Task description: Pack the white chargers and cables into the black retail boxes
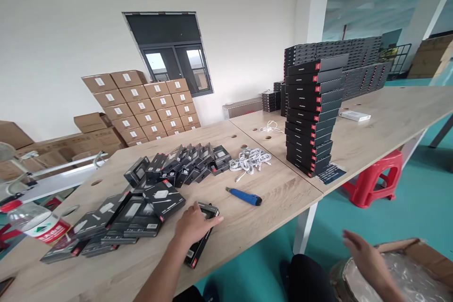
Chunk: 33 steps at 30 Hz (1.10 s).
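Two bare hands: left hand (193, 225), fingers clamped on a black product box (198, 249) near a blue utility knife (245, 196); right hand (364, 259), fingers apart, above an open cardboard carton (421, 255).

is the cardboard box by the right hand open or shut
Open: the cardboard box has a flap folded back, with clear plastic showing inside beneath the right hand.

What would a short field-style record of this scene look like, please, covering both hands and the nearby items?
Left hand: on a black box
Right hand: open, above a plastic-lined cardboard box
Table: light wood
Also on table: blue utility knife, white cables, tall stack of black boxes
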{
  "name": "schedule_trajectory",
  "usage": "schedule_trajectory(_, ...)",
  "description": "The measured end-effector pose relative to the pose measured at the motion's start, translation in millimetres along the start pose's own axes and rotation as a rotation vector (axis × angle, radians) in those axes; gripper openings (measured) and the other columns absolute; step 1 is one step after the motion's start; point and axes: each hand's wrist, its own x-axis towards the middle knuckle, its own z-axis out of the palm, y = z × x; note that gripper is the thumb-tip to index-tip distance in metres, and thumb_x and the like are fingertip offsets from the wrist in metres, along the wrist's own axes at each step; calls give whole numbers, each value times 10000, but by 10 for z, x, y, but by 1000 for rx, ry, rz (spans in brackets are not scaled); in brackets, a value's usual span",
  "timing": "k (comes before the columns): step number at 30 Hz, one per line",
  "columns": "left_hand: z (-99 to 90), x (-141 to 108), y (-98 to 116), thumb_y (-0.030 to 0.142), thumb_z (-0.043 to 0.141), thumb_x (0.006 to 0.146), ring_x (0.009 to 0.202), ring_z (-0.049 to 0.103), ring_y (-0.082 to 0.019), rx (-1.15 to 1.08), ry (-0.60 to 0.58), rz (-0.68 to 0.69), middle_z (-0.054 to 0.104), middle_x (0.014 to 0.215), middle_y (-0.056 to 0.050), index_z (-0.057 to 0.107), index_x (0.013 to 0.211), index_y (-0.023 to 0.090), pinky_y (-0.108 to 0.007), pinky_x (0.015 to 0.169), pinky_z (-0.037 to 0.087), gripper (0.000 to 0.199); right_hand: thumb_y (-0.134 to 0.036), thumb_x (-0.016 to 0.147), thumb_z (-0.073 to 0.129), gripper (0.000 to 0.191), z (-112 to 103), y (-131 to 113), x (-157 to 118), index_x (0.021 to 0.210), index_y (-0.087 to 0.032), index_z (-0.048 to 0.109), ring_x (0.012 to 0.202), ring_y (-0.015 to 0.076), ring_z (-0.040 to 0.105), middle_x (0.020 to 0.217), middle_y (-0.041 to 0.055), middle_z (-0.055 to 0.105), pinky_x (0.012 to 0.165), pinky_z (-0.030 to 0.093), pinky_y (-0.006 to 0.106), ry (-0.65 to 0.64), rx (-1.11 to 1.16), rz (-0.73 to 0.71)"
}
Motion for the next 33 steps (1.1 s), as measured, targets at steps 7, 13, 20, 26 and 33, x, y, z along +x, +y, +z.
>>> schedule_trajectory(7, 28, -390, 94, 287, 877, 484, 1296, 493, -438, -484, 47, 350, 676, 1200, -114, 666, 1179, 285, -547, 1146, 299, 727, -601, 734, 712, 524, 1038, -1435, -997, 1076, -204, 716, 767, 257, 680, 850, 84, 745, 708, 512, 375, -684, 561, -101)
schedule_trajectory(13, 16, -829, -9, 200, 795, 618, 1269, 542, -344, -366, 54, 672, 648, 1255, -77, 565, 1334, 289, -524, 1251, 58, 757, -319, 755, 674, 541, 1574, -1939, -1503, 1279, -200, 607, 738, 179, 626, 883, 20, 701, 595, 445, 275, -1159, 756, -128)
schedule_trajectory(20, 93, -824, -151, 223, 847, 530, 1208, 569, -359, -337, 145, 606, 670, 1178, -72, 594, 1274, 278, -529, 1240, 102, 788, -186, 663, 611, 467, 1758, -2106, -1689, 1129, -169, 629, 750, 181, 624, 783, -9, 676, 632, 439, 274, -1214, 706, -67)
schedule_trajectory(26, 35, -774, -80, 235, 833, 564, 1209, 567, -370, -409, 129, 650, 691, 1176, -70, 656, 1186, 305, -521, 1238, 96, 651, -179, 607, 594, 514, 1807, -2141, -1632, 1120, -184, 582, 775, 194, 652, 812, -12, 673, 632, 469, 281, -1211, 657, 20)
schedule_trajectory(33, 80, -799, -70, 177, 825, 545, 1264, 536, -383, -421, 103, 647, 674, 1239, -86, 665, 1202, 301, -526, 1251, 10, 688, -116, 576, 518, 289, 1921, -2155, -1640, 849, -194, 578, 735, 175, 591, 733, -24, 620, 608, 432, 272, -964, 515, -113)
